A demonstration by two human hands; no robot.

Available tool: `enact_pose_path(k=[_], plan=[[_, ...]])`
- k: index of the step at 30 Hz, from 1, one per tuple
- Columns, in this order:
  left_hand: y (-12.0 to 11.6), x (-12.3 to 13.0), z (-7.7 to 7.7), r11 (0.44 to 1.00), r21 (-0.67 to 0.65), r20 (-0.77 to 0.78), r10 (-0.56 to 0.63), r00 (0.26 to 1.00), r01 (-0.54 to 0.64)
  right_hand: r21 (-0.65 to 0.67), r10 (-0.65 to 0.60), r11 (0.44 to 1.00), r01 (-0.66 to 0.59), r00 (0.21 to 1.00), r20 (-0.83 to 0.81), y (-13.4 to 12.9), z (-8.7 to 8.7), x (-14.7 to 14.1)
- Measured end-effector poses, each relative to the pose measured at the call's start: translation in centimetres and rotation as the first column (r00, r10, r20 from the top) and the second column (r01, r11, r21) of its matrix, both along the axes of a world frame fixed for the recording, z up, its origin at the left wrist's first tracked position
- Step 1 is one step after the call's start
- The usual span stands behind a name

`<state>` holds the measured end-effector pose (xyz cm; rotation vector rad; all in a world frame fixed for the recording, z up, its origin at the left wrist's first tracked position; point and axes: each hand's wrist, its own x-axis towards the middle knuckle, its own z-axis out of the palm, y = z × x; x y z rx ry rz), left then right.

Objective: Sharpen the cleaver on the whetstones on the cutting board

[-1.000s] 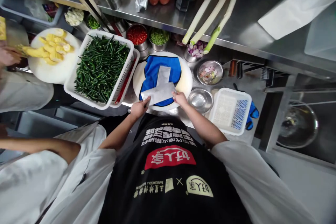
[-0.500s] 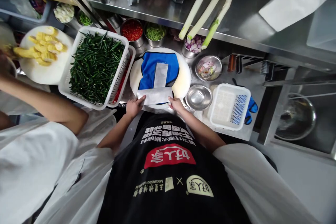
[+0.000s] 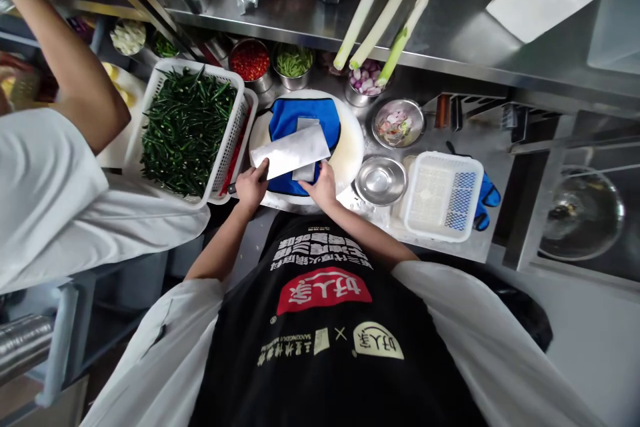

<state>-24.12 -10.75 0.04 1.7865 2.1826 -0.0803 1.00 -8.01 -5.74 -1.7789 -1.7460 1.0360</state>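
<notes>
My left hand (image 3: 252, 185) is closed around the dark handle of a cleaver (image 3: 294, 149), with a finger laid against the broad blade. The blade is tilted and crosses above a grey rectangular slab (image 3: 303, 173), which looks like a whetstone. Under the slab lies a blue cloth (image 3: 327, 113) with dark edging, spread over a round white cutting board (image 3: 353, 147). At the blade's right lower corner is my right hand (image 3: 323, 185), thumb and fingers apart. Its thumb reaches the slab's near end; whether the fingers touch the blade I cannot tell.
A white basket of green chillies (image 3: 193, 130) stands left of the board. On the right are a metal bowl (image 3: 381, 181) and a white plastic basket (image 3: 443, 197). Leeks (image 3: 367, 7) overhang the shelf edge. A co-worker's arm (image 3: 83, 67) is close on the left.
The cleaver has turned, its right end swinging up and away from me. My right hand has come off the blade's end to the slab. The co-worker's arm has risen.
</notes>
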Motion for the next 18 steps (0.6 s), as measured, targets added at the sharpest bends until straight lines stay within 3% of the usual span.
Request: enact_pose_path(k=[5,9,14,18], plan=[[0.7,0.6,0.4,1.000,-0.004,0.029,0.013,0.999,-0.013,-0.052,0.047,0.998,-0.035,0.965,0.258,2.0,-0.5,-4.5],[-0.2,1.2,0.4,1.000,-0.020,0.069,0.020,0.997,-0.019,-0.071,0.078,0.996,-0.059,0.945,0.318,1.8,-0.3,-5.1],[-2.0,1.1,0.1,0.999,-0.046,0.094,0.012,0.995,-0.007,-0.051,0.117,0.993,-0.107,0.948,0.295,2.0,0.0,-2.4],[-2.8,1.4,-0.9,0.997,-0.073,0.114,-0.030,0.993,0.038,-0.015,0.130,0.991,-0.130,0.991,0.028,2.4,0.1,2.1]])
